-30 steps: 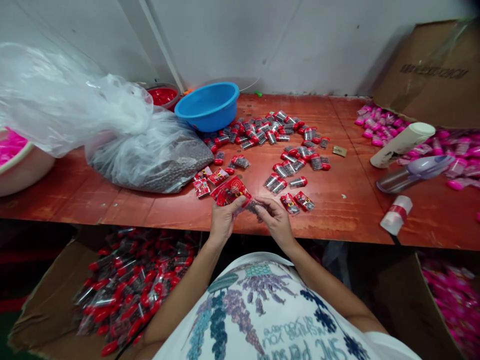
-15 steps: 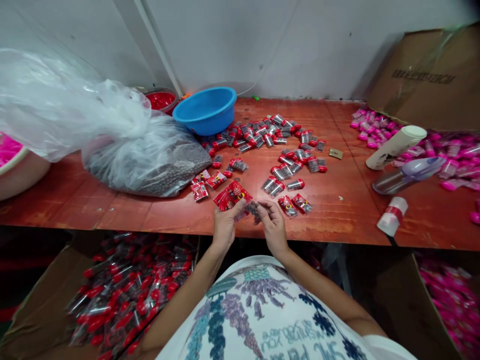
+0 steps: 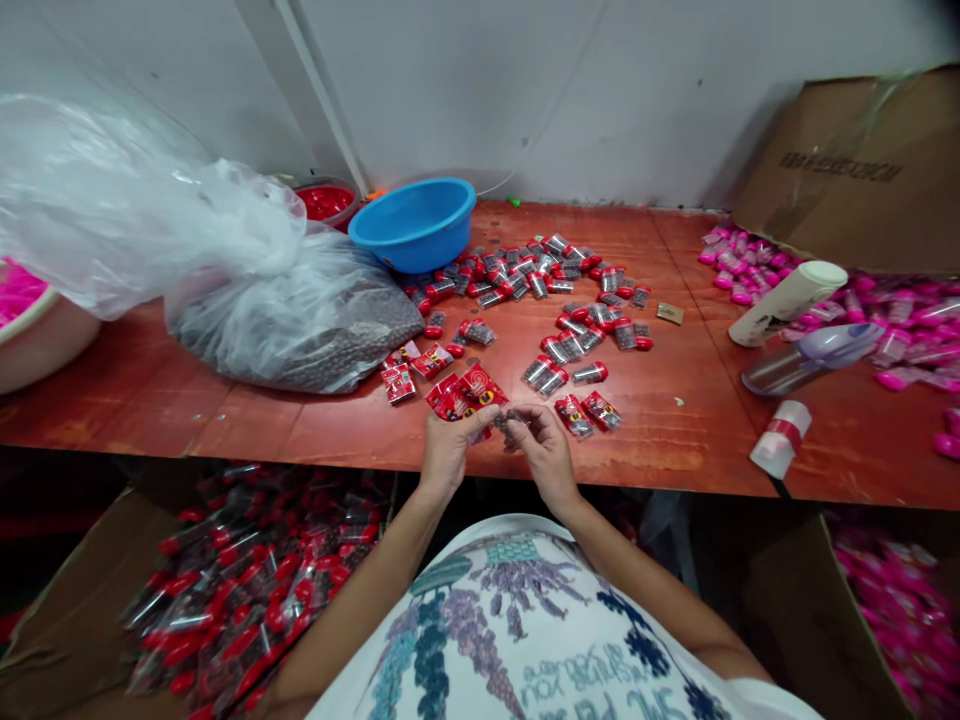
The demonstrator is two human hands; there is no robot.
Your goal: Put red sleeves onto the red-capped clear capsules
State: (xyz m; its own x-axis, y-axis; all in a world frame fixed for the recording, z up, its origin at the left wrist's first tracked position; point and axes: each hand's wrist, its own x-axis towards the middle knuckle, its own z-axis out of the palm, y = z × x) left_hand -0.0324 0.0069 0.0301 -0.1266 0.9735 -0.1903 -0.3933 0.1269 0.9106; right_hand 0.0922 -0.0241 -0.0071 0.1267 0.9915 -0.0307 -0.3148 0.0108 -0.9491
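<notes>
My left hand (image 3: 445,452) is closed on several flat red printed packets (image 3: 478,386), which fan out above its thumb. Beside it, my right hand (image 3: 551,455) pinches a small clear piece with dark beads (image 3: 508,424) close against the left fingertips. Whether that piece is part of a packet or a separate vial, I cannot tell. Two filled red packets (image 3: 588,414) lie on the table just right of my right hand. Further red packets (image 3: 398,382) rest to the left of my hands. Beyond them are many small clear vials (image 3: 545,376) with red caps and dark beads.
A plastic bag of dark beads (image 3: 300,320) and a blue basin (image 3: 412,215) stand left. Rightward are a white cylinder (image 3: 787,303), a clear scoop-like object (image 3: 810,358), a white roll (image 3: 781,438) and pink vials (image 3: 911,330). Below the table edge, a carton holds red-capped vials (image 3: 255,590).
My right hand has moved slightly left, closer to my left fingers, so less of the bead-filled piece shows. The red packets have turned slightly and spread. The view has shifted a little.
</notes>
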